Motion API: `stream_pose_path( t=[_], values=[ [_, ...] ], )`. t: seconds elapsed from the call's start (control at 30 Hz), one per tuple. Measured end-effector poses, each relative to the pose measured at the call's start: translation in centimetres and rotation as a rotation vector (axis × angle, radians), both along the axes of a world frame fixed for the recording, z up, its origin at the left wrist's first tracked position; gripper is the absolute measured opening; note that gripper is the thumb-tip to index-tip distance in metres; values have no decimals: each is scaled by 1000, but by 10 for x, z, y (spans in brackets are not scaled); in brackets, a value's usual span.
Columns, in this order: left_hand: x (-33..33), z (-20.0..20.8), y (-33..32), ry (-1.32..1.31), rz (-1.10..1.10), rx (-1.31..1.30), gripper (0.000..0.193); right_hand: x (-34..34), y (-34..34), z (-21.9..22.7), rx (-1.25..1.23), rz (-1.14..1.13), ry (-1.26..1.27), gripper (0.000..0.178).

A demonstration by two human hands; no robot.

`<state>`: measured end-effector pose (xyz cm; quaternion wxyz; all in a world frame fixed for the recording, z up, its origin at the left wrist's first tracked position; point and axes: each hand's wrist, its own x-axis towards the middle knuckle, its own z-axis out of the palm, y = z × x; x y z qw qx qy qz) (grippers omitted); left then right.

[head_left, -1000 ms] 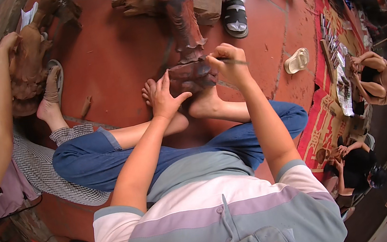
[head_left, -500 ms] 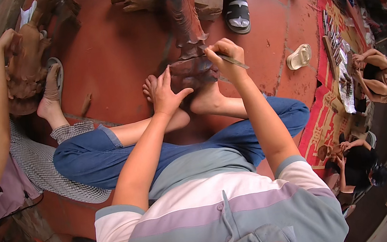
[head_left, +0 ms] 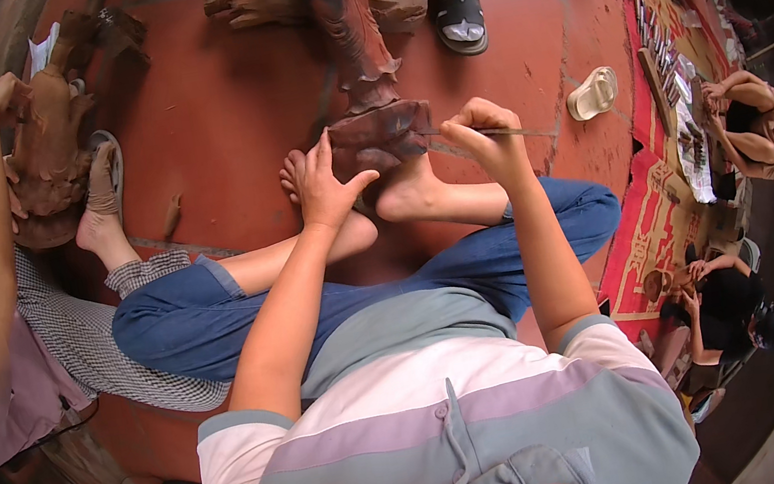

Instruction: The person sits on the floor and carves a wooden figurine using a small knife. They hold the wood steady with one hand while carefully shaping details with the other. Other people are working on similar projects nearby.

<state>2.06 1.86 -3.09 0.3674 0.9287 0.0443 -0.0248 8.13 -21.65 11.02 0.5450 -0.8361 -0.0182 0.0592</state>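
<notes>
Just past the crossed blue jeans, which make the middle of the clock, two bare feet sit close up to the dark red carved wood. It stretches away at twelve o'clock, with its chunky end nearest. To do this bit well, it seems best to keep that end snug by the feet so it can't slip, make small, soft moves with the thin tool, and keep the left hand clear of the tool's tip.

That hand is at eleven o'clock. Its long fingers lie close together at the wood's left side, and its thumb sticks out wide along the near edge.

The right hand is between one and two o'clock. Its fingers curl and pinch the tool. The tool's back end points to three o'clock. Its tip is by the wood's right side, but I cannot tell if it touches.

Farther off, a black sandal on someone's foot is at one o'clock, and a loose pale sandal is at two.
</notes>
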Motion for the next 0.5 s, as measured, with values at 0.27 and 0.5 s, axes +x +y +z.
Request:
stream_pose_path(
  t=[0.27, 0.5],
  values=[
    [0, 15, -3, 52, -28, 19, 105, -93, -3, -58, 333, -180, 230, 18],
    [-13, 44, -19, -321, -219, 91, 76, -96, 29, -54, 66, -152, -142, 20]
  ],
)
